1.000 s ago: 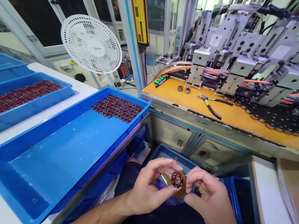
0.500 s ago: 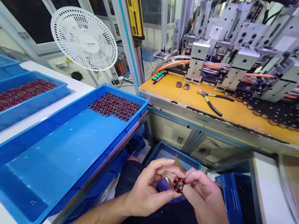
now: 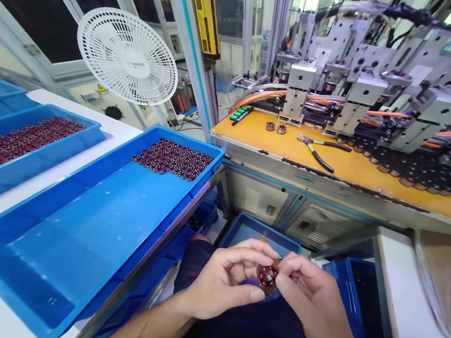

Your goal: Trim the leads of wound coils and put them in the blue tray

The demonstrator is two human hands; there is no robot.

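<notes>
While the right hand [image 3: 310,297] pinches a small red-and-black ring [image 3: 261,276], the left hand [image 3: 218,282] curls round it, grip unclear; dark-red pieces [image 3: 173,159] partly fill a blue plastic tray [image 3: 89,216].

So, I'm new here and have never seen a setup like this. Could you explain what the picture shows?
There's no robot: these are a person's own bare hands, seen from a camera worn on their head, looking forward and down. The left hand and right hand meet around a small round part with red spots; the fingers hide exactly how each grips it. To the left is a long blue tray, with similar-looking dark red pieces gathered at its far end. Ahead, an orange worktop carries open pliers, two small round pieces and rows of dark ones. The metal assembly behind is a machine.
</notes>
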